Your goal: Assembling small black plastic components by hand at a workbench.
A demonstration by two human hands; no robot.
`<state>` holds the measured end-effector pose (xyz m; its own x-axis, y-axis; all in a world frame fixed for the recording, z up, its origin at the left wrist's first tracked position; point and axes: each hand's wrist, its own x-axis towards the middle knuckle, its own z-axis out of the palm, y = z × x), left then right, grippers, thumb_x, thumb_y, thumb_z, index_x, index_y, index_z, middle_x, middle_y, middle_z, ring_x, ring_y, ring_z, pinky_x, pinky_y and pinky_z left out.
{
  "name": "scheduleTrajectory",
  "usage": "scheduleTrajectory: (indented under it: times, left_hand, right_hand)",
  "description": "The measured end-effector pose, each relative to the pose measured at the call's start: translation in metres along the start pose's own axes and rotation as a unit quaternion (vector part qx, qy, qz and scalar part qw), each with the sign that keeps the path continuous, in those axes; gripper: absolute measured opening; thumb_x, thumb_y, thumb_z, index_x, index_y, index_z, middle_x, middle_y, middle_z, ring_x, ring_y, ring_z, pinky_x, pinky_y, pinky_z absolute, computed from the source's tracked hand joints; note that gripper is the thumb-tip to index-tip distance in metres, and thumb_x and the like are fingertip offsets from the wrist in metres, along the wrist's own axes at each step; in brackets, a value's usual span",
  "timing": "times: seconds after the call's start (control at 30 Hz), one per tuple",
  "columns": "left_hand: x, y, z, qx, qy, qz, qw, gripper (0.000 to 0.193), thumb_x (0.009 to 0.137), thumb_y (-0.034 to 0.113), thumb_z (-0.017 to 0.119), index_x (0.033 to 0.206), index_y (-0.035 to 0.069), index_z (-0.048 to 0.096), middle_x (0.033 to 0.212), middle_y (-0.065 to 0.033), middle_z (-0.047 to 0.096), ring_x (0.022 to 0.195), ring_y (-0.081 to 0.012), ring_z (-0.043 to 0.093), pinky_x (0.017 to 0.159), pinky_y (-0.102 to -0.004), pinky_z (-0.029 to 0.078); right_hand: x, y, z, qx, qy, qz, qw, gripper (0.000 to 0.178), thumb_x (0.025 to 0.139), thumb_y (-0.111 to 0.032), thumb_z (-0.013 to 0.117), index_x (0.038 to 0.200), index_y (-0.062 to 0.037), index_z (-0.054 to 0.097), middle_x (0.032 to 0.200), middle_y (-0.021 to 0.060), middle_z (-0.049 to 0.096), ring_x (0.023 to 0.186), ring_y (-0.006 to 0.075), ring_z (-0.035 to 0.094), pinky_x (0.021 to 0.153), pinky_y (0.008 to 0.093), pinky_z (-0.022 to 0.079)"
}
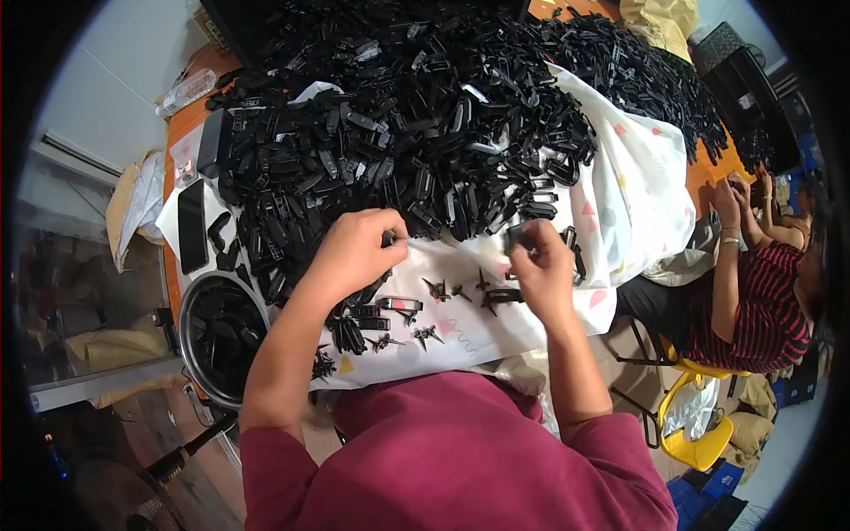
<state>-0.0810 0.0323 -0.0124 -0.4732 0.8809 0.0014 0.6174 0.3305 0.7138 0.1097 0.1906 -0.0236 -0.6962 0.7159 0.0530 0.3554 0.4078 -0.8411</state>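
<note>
My left hand (361, 250) is closed at the front edge of a large heap of black plastic parts (372, 168), with a small black part (388, 237) pinched between thumb and fingers. To its right, my right hand (545, 267) is curled shut beside a dark piece (516, 237); what its fingertips hold is blurred. Between and below the hands, several small spiky black pieces (428, 334) lie scattered on a white patterned cloth (474, 341). A longer oblong black part (401, 304) rests near my left wrist, and another dark part (503, 296) lies by my right hand.
A metal bowl (186, 341) of black parts stands at the left, below a phone (191, 227). A plastic bottle (188, 92) lies at the far left. At the right a person in a striped shirt (753, 310) works beside a yellow chair (708, 450).
</note>
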Motion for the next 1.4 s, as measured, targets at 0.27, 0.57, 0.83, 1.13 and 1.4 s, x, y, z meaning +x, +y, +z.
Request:
scheduleTrajectory:
  times: [0.27, 0.57, 0.83, 1.13, 1.4]
  left_hand:
    - [0.009, 0.000, 0.008, 0.289, -0.042, -0.001, 0.956, 0.010, 0.072, 0.012, 0.062, 0.080, 0.006, 0.061, 0.084, -0.0119, 0.059, 0.073, -0.0312, 0.062, 0.062, -0.0400, 0.051]
    - [0.029, 0.010, 0.023, 0.276, 0.008, 0.021, 0.961, 0.014, 0.071, 0.012, 0.062, 0.085, 0.011, 0.062, 0.087, -0.0065, 0.057, 0.071, -0.0277, 0.061, 0.063, -0.0389, 0.049]
    - [-0.004, 0.040, 0.009, -0.035, 0.052, 0.101, 0.993, 0.027, 0.071, 0.012, 0.065, 0.098, 0.010, 0.060, 0.081, -0.0070, 0.062, 0.066, -0.0200, 0.061, 0.061, -0.0320, 0.049]
    - [-0.035, 0.037, 0.029, -0.636, 0.020, -0.135, 0.759, 0.033, 0.081, 0.010, 0.066, 0.110, 0.000, 0.057, 0.094, -0.0037, 0.061, 0.079, -0.0093, 0.056, 0.067, -0.0221, 0.049]
    - [-0.042, 0.037, 0.025, -0.287, 0.146, 0.089, 0.943, 0.034, 0.072, 0.011, 0.074, 0.101, 0.000, 0.059, 0.091, -0.0070, 0.063, 0.078, -0.0145, 0.061, 0.068, -0.0261, 0.049]
  right_hand:
    - [-0.005, -0.029, 0.035, 0.082, -0.051, -0.072, 0.993, 0.023, 0.082, 0.005, 0.047, 0.102, -0.0013, 0.056, 0.087, 0.0053, 0.058, 0.069, 0.0055, 0.050, 0.056, 0.0184, 0.041]
    - [-0.010, -0.023, 0.027, 0.400, -0.099, 0.167, 0.896, 0.017, 0.080, 0.005, 0.052, 0.094, -0.0042, 0.049, 0.089, 0.0075, 0.058, 0.070, 0.0123, 0.059, 0.054, 0.0216, 0.048]
    - [-0.007, -0.038, 0.024, -0.033, 0.029, -0.268, 0.962, 0.016, 0.081, -0.004, 0.063, 0.092, 0.0001, 0.053, 0.105, 0.0132, 0.060, 0.084, 0.0129, 0.057, 0.069, 0.0257, 0.048]
    - [-0.025, -0.029, 0.035, 0.321, -0.108, -0.083, 0.937, 0.021, 0.083, -0.010, 0.063, 0.099, 0.0013, 0.057, 0.092, 0.0090, 0.060, 0.080, 0.0139, 0.057, 0.070, 0.0253, 0.046]
    - [-0.023, -0.052, 0.007, 0.475, -0.165, 0.009, 0.864, 0.019, 0.091, -0.014, 0.052, 0.103, -0.0006, 0.048, 0.091, 0.0166, 0.062, 0.053, 0.0092, 0.051, 0.044, 0.0201, 0.042]
